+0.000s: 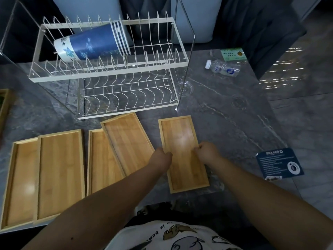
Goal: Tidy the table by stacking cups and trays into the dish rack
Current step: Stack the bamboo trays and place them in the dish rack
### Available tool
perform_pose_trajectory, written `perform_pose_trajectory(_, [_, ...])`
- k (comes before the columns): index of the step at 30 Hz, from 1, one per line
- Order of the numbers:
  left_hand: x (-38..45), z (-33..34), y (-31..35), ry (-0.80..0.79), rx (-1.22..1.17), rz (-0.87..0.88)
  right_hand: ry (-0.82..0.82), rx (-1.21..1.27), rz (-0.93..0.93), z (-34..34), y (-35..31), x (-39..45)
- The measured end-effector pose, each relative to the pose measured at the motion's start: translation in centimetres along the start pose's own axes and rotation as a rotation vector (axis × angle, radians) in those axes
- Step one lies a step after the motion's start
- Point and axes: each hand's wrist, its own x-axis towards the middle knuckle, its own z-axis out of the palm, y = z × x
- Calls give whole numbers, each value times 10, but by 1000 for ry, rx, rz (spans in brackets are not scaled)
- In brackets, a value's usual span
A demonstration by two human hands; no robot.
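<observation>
A white two-tier wire dish rack (108, 76) stands at the back of the grey stone table. A stack of blue and white paper cups (90, 45) lies on its side in the top tier. Several wooden trays lie in front of the rack. My left hand (162, 156) grips the left edge of the rightmost wooden tray (182, 141), and my right hand (207, 150) grips its right edge. The tray lies flat on the table. Left of it, another tray (128, 143) overlaps a third (102, 163). Two more overlapping trays (59, 170) lie at the far left.
A clear plastic bottle (222, 67) lies on its side at the back right, with a green card (233, 54) behind it. A dark blue leaflet (279, 164) lies near the table's right edge. A wooden frame's edge (4, 103) shows at the far left.
</observation>
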Motion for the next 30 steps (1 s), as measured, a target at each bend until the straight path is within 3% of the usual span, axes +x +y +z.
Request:
perform_pose_trajectory(4, [1, -3, -7, -9, -79, -29, 19, 168, 71, -6, 13, -6])
perform_pose_trajectory(8, [-6, -15, 1, -74, -166, -21, -76, 480, 141, -19, 16, -20])
perform_pose_trajectory(11, [-17, -33, 8, -134, -133, 85, -168, 651, 154, -39, 12, -38])
perform_pose_trajectory(14, [-32, -52, 19, -189, -165, 217, -159, 721, 38, -64, 1, -57])
perform_pose_trajectory(19, [-51, -70, 38, -310, -397, 375, 4, 737, -242, -108, -15, -85])
perform_pose_trajectory(23, [-51, -69, 38, -422, -579, 329, -137, 904, -294, -119, -3, -88])
perform_pose_trajectory(26, [-41, -60, 23, -350, -379, 368, -190, 901, -189, -100, 6, -76])
perform_pose_trajectory(30, [-15, -33, 2, -98, -19, 361, -85, 670, -160, -58, 15, -45])
